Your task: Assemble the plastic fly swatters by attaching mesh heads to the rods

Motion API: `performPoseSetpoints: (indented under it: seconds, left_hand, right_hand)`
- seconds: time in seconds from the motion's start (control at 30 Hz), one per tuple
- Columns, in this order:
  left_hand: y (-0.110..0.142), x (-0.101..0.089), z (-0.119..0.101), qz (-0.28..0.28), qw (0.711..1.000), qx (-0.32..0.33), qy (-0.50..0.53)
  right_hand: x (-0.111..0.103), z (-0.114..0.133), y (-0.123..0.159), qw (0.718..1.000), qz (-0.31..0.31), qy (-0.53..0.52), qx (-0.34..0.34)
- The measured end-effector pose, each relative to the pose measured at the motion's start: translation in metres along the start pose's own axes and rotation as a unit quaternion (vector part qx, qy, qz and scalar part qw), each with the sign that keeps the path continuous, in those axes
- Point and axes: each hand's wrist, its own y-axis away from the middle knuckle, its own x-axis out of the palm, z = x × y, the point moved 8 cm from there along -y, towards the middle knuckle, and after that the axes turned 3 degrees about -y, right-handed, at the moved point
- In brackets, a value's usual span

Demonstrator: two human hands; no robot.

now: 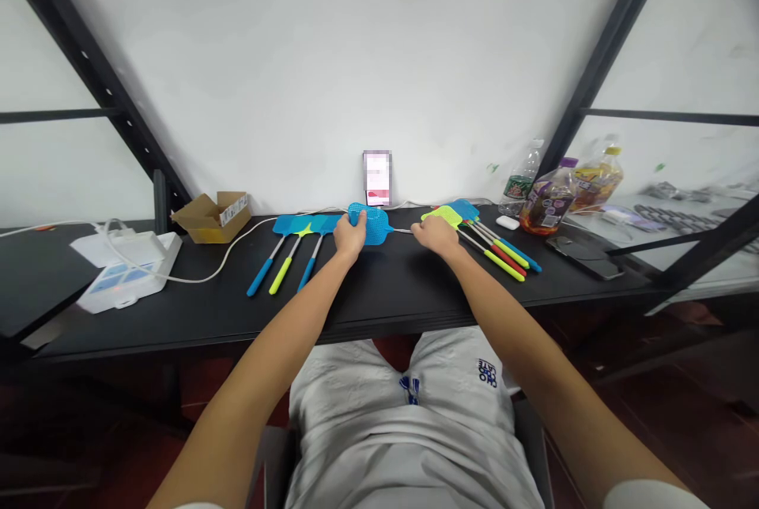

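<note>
My left hand is closed on the blue mesh head of a fly swatter at the middle of the black table. A thin metal rod runs from that head to my right hand, which is closed on its other end. To the left lie three fly swatters with blue and yellow-green handles. A pile of several more swatters with blue, green and red handles lies beside my right hand.
A phone leans on the white wall behind the swatters. A small cardboard box and a white power strip with cable sit to the left. Drink bottles and a dark phone stand on the right.
</note>
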Motion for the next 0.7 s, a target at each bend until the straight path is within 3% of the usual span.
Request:
performPoseSetpoints:
  seconds: [0.7]
  left_hand:
    - [0.008,-0.003,-0.015,-0.007,0.999,0.038,0.007]
  right_hand:
    - [0.007,-0.004,-0.004,0.999,0.005,-0.036,0.021]
